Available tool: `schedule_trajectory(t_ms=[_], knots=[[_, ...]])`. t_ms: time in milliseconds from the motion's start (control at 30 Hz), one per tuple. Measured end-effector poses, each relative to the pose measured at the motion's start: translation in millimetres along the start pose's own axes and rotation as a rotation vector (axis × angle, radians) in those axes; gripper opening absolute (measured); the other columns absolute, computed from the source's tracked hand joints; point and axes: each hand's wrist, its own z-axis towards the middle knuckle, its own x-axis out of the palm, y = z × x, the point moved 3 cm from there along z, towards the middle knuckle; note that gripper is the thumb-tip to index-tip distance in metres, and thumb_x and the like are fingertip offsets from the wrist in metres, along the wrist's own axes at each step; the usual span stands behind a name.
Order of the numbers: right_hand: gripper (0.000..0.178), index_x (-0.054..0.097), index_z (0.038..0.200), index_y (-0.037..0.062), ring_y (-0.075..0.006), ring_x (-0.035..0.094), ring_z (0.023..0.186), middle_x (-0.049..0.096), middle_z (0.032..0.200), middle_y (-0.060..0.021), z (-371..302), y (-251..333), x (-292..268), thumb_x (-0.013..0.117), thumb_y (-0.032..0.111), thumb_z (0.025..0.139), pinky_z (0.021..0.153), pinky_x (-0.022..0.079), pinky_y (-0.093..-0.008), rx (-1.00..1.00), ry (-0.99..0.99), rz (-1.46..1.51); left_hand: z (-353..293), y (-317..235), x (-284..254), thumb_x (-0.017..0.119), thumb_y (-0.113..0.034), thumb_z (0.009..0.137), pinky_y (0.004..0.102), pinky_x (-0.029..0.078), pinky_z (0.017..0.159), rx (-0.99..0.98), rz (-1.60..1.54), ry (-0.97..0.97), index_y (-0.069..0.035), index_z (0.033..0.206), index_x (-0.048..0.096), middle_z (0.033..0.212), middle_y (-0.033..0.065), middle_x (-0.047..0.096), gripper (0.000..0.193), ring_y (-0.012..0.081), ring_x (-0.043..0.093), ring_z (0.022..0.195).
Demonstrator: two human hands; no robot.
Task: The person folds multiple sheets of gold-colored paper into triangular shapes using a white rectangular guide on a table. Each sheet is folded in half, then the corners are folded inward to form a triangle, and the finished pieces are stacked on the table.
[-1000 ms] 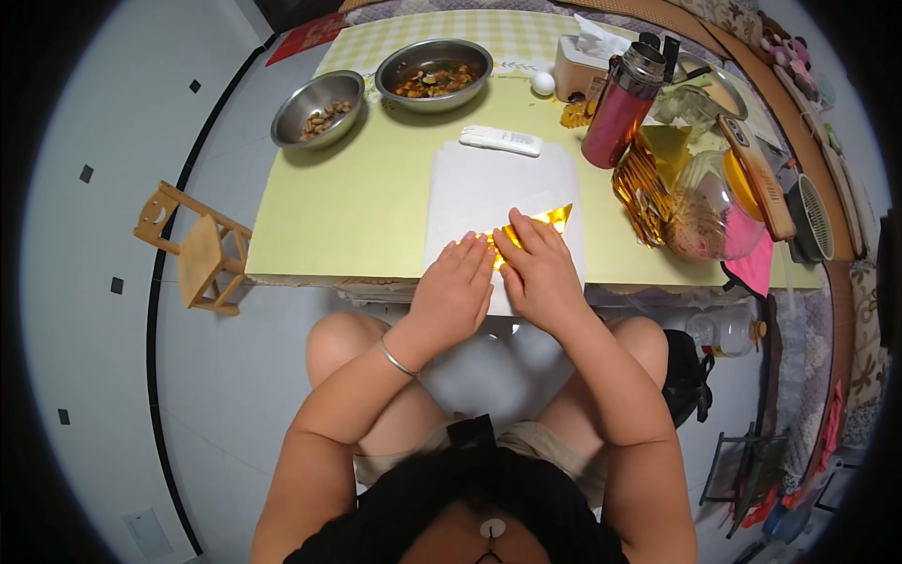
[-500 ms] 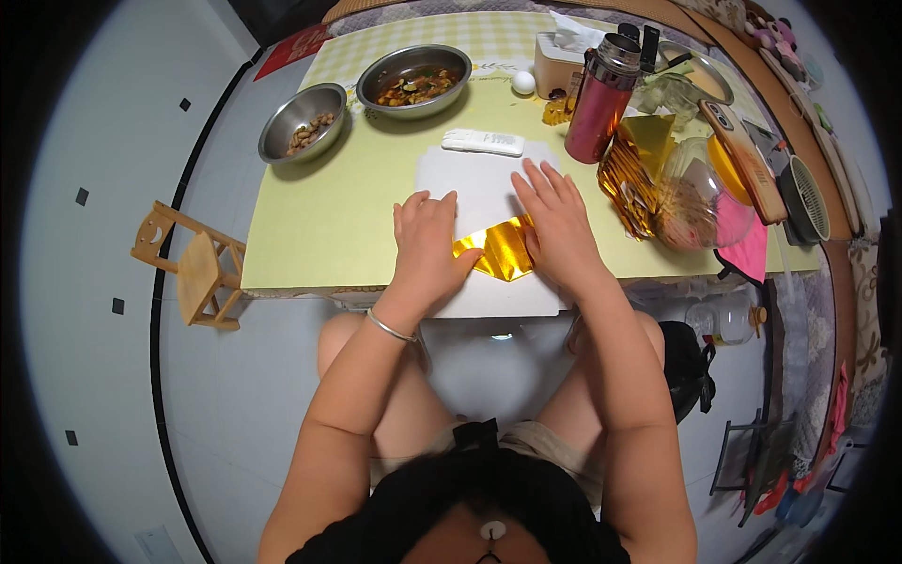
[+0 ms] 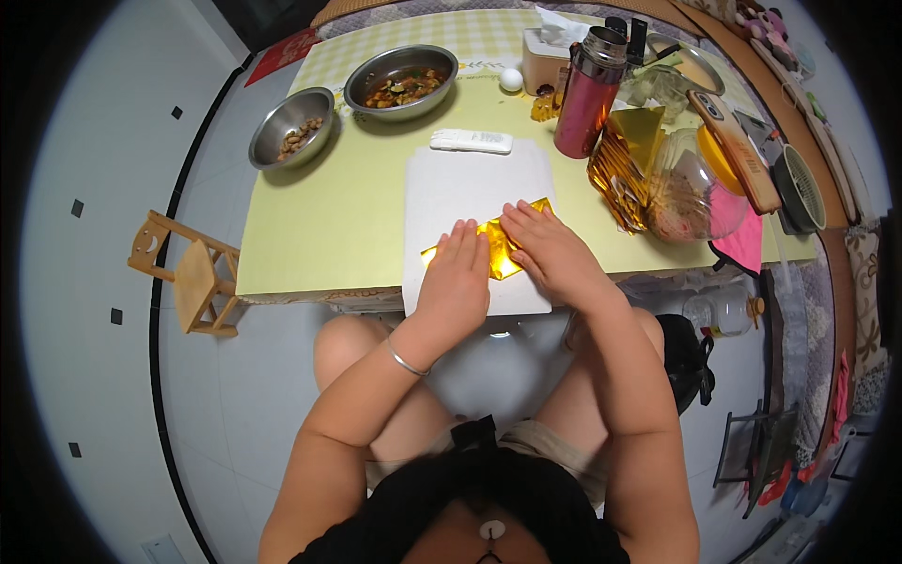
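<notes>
A sheet of shiny gold foil paper [image 3: 502, 260], folded, lies on a white board [image 3: 449, 177] at the table's near edge. My left hand [image 3: 456, 273] rests flat over its left part, fingers stretched out and pointing away from me. Over its right part lies my right hand [image 3: 554, 252], also flat with fingers extended. Both palms hide much of the foil; its gold tips show beyond each hand. Just past the board's far end sits a slim white plastic item [image 3: 472, 141] whose kind I cannot make out.
Steel bowls stand at the far left, one with nuts [image 3: 299, 139], one with food in sauce [image 3: 404, 86]. A red thermos [image 3: 592, 94], a stack of gold foil sheets [image 3: 624, 169], a clear plastic jar [image 3: 691, 188] and a phone [image 3: 738, 150] crowd the right. A small wooden chair [image 3: 193, 273] stands left.
Both hands have flattened onto the foil and moved closer together. The foil now reaches out wider to either side, and its right tip points up and away.
</notes>
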Motion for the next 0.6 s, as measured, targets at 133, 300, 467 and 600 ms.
schedule_trajectory(t_ms=[133, 300, 467, 600], knots=[[0.057, 0.042, 0.152, 0.0008, -0.0317, 0.035, 0.15, 0.04, 0.16, -0.0174, -8.0, -10.0, 0.0, 0.056, 0.024, 0.101, 0.124, 0.026, -0.0456, 0.112, 0.012, -0.008, -17.9, 0.3, -2.6, 0.057, -0.008, 0.084, 0.0583, 0.029, 0.12, -0.016, 0.077, 0.024, 0.015, 0.142, 0.044, 0.147, 0.0405, 0.041, 0.064, 0.0535, 0.039, 0.141], [0.07, 0.039, 0.154, 0.0007, -0.0303, 0.028, 0.153, 0.033, 0.164, -0.0173, -7.1, -8.8, -1.1, 0.061, 0.034, 0.096, 0.125, 0.02, -0.0491, 0.204, 0.049, -0.049, -24.7, -5.8, -10.3, 0.062, -0.014, 0.085, 0.0623, 0.028, 0.118, 0.05, 0.113, -0.02, -0.006, 0.152, 0.046, 0.151, 0.0403, 0.036, 0.069, 0.0567, 0.036, 0.141], [0.088, 0.038, 0.154, -0.001, -0.03, 0.026, 0.155, 0.031, 0.165, -0.0186, -7.1, -5.8, -1.7, 0.069, 0.046, 0.087, 0.126, 0.017, -0.0516, 0.218, 0.05, -0.033, -24.1, -4.9, -23.5, 0.07, -0.024, 0.085, 0.0616, 0.032, 0.115, 0.122, 0.112, 0.039, -0.014, 0.152, 0.048, 0.15, 0.0384, 0.038, 0.071, 0.0555, 0.039, 0.139], [0.092, 0.04, 0.153, -0.0007, -0.0306, 0.029, 0.153, 0.034, 0.163, -0.0186, -10.8, -6.6, -9.5, 0.074, 0.047, 0.082, 0.125, 0.017, -0.0525, 0.162, 0.062, -0.002, -26.5, 16.8, -29.8, 0.077, -0.024, 0.081, 0.0513, 0.043, 0.111, 0.081, -0.12, -0.05, -0.004, 0.147, 0.05, 0.142, 0.0292, 0.054, 0.074, 0.0457, 0.051, 0.134]])
